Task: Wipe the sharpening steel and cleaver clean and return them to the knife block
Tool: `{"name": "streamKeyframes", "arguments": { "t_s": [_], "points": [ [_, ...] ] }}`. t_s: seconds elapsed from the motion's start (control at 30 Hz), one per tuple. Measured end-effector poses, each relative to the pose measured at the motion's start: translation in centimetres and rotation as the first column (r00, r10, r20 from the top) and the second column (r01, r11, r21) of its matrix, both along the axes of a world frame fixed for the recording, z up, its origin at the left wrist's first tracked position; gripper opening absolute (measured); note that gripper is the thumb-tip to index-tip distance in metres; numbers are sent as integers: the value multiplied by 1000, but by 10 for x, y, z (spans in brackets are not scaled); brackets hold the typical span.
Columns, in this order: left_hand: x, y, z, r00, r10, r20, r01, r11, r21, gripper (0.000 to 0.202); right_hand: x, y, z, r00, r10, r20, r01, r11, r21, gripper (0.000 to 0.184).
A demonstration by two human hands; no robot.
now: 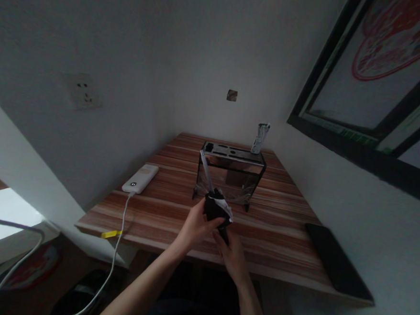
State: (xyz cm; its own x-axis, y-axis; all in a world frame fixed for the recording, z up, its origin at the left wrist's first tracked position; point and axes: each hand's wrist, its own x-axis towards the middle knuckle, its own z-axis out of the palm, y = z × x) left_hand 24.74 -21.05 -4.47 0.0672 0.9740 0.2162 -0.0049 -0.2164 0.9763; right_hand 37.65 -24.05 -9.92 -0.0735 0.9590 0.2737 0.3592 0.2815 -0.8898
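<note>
- Head view, looking down over a wooden table (180, 174) set into a corner of pale walls.
- Left hand (194, 226) out in front, fingers (215, 221) curled tight round the black handle of a knife (214, 207).
- Right hand (234, 255) just below and touching the handle's lower end; cannot tell whether those fingers (222, 239) clamp it or only rest against it.
- Knife above the near middle of the table, pale blade slanting up and away to the top left corner of a knife rack (231, 171); white scrap (227, 207) crumpled against the handle.
- Rack upright just beyond the hands, dark frame, slotted top, shiny front panel.
- Silvery tube (260, 137) standing behind the rack's right end, near the wall.
- White power bank (140, 178) lying to the left, well apart from the hands, with a white cable (116, 251) hanging off the table edge past a yellow tag (111, 234).
- Flat dark slab (335, 262) along the right edge of the table.
- Wall socket (82, 90) high on the left, dark-framed picture (381, 68) on the right.
</note>
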Motion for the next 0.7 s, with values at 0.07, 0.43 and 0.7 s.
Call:
{"name": "streamKeyframes", "arguments": {
  "t_s": [0.07, 0.43, 0.7],
  "points": [
    [0, -1, -2, 1000, 9, -1, -9, 1000, 7, 36, 0, 0, 1, 1000, 29, -1, -29, 1000, -5, 43],
    [3, 0, -15, 981, 34, 191, -11, 993, -119, 41, 3, -1, -7, 999, 37, -35, -38, 998, -41, 43],
    [4, -4, -13, 979, 27, 202, -13, 998, -69, 32, 4, -1, -7, 998, 52, -43, -55, 996, -67, 42]
  ]
}}
